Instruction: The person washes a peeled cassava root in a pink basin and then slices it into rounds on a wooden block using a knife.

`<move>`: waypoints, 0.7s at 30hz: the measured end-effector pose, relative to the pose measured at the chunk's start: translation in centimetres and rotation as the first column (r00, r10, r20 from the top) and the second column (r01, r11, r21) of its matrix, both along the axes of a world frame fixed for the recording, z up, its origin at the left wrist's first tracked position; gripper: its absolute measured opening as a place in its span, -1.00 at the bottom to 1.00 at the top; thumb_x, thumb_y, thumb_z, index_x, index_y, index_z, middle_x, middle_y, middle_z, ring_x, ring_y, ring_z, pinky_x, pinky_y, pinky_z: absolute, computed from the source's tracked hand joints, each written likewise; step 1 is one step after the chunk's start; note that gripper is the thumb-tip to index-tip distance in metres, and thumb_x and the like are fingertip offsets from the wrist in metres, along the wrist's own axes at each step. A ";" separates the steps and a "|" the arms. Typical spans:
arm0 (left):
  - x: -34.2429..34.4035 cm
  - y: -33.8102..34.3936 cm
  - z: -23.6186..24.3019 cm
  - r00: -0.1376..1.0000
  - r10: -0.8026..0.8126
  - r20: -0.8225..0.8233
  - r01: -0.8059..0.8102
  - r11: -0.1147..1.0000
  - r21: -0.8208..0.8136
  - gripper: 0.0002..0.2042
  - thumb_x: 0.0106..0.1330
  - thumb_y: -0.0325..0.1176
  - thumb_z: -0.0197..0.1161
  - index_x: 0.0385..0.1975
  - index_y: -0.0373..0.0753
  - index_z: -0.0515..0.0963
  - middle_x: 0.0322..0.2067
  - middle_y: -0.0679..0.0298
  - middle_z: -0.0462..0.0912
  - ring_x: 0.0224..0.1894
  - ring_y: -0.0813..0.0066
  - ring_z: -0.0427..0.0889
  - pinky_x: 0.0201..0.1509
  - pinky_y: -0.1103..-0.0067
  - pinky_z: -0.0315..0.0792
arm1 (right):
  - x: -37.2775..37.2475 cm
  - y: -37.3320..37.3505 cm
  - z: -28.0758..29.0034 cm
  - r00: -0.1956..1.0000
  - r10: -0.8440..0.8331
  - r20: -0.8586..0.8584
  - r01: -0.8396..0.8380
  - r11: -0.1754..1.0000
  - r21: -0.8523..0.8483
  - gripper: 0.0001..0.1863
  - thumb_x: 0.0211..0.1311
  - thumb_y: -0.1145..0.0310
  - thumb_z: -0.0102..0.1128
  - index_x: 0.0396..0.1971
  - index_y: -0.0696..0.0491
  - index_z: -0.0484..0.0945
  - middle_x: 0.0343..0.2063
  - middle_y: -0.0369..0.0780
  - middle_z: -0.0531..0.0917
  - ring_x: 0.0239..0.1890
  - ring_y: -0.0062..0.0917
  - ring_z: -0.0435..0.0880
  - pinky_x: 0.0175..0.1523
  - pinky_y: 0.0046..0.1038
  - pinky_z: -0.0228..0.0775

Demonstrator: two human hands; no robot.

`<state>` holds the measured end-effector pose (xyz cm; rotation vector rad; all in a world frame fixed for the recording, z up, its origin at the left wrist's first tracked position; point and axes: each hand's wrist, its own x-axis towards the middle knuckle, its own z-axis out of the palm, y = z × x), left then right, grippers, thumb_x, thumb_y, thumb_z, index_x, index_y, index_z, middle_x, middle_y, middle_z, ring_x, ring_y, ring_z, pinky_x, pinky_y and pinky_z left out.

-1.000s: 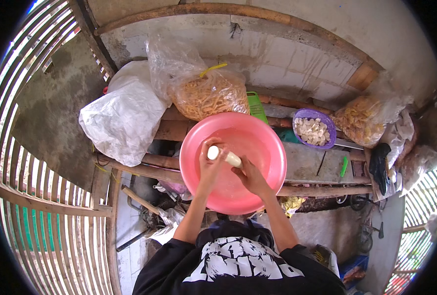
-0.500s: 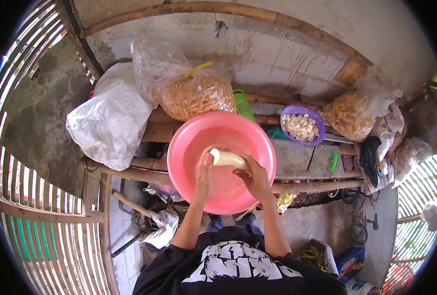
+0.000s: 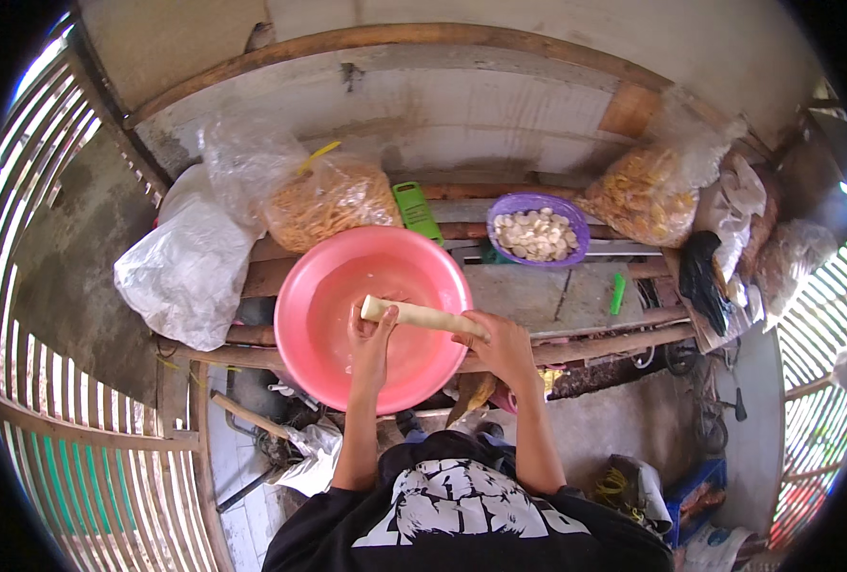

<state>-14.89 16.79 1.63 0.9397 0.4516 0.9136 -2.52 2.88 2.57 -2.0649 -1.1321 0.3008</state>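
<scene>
A long, pale peeled cassava root point(image 3: 423, 316) is held level over the pink basin point(image 3: 295, 329), one end above the basin and the other past its right rim. My left hand point(image 3: 372, 338) grips the root near its left end, thumb across the near side. Closed around its right end is my right hand point(image 3: 502, 345), just outside the rim. Water seems to lie in the basin, though the glare makes its depth hard to judge.
Behind the basin stand a clear bag of orange-brown snacks point(image 3: 333, 205) and a green box-like item point(image 3: 417, 212). A purple basket of pale slices point(image 3: 538, 234), a green-handled tool point(image 3: 618, 294) and another snack bag point(image 3: 643, 195) are to the right. A white sack point(image 3: 180, 276) sits left.
The root has swung out to the right and shows more of its length. My right hand moved from above the basin to beyond its rim. The view has shifted rightward.
</scene>
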 end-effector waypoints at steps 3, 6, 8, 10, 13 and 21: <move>0.5 -1.5 -1.4 0.970 -0.021 -0.240 0.048 0.993 0.108 -0.74 0.11 -0.49 0.16 -0.24 -0.27 0.28 -0.26 0.13 0.47 -0.21 0.37 0.50 -0.09 0.53 0.40 | 1.9 -2.2 -1.6 0.988 -0.021 0.152 0.010 0.997 0.076 -0.64 -0.09 0.23 0.16 -0.21 -0.05 0.49 -0.42 -0.23 0.54 -0.32 -0.37 0.49 -0.23 -0.38 0.27; 1.3 -4.1 -2.2 0.984 -0.031 -0.174 0.049 0.994 0.101 -0.79 0.09 -0.45 0.19 -0.30 -0.28 0.34 -0.37 0.19 0.49 -0.29 0.45 0.51 -0.24 0.56 0.42 | 2.8 -4.1 -1.2 0.967 -0.013 0.254 0.001 0.999 0.048 -0.66 -0.10 0.27 0.14 -0.21 -0.07 0.50 -0.47 -0.26 0.51 -0.32 -0.41 0.47 -0.20 -0.40 0.23; 0.8 -4.0 -3.5 0.909 0.040 -0.414 0.114 0.933 0.341 -0.79 0.06 -0.42 0.22 -0.34 -0.28 0.37 -0.37 0.19 0.49 -0.30 0.42 0.51 -0.26 0.55 0.41 | 3.3 -5.3 -1.3 0.965 -0.009 0.263 -0.002 0.999 0.044 -0.67 -0.10 0.28 0.13 -0.22 -0.08 0.51 -0.50 -0.27 0.49 -0.32 -0.42 0.46 -0.18 -0.42 0.21; 1.3 -5.3 -1.2 0.766 0.261 -0.588 0.269 0.700 0.661 -0.77 -0.07 -0.36 0.30 -0.44 -0.28 0.45 -0.40 0.18 0.49 -0.31 0.29 0.50 -0.24 0.47 0.36 | 3.8 -6.7 -2.4 0.956 0.003 0.295 -0.015 0.999 0.039 -0.65 -0.15 0.30 0.17 -0.23 -0.11 0.52 -0.52 -0.29 0.50 -0.37 -0.45 0.46 -0.23 -0.41 0.18; 2.4 -6.4 -1.7 0.693 0.389 -0.607 0.485 0.371 0.792 -0.71 -0.16 -0.35 0.32 -0.42 -0.29 0.45 -0.41 0.14 0.50 -0.28 0.21 0.48 -0.15 0.42 0.31 | 3.9 -7.5 -2.9 0.922 0.061 0.381 -0.054 0.998 -0.028 -0.64 -0.17 0.31 0.17 -0.23 -0.11 0.52 -0.53 -0.33 0.50 -0.38 -0.47 0.46 -0.22 -0.45 0.18; 5.9 -8.9 1.4 0.487 0.390 -0.782 0.776 0.218 0.592 -0.77 -0.13 -0.35 0.22 -0.42 -0.21 0.46 -0.60 0.11 0.52 -0.50 0.11 0.51 -0.43 0.37 0.39 | 2.3 -6.6 -3.4 0.936 0.045 0.350 -0.085 0.991 0.099 -0.68 -0.27 0.50 0.11 -0.35 -0.04 0.51 -0.44 -0.33 0.49 -0.30 -0.49 0.41 -0.19 -0.46 0.16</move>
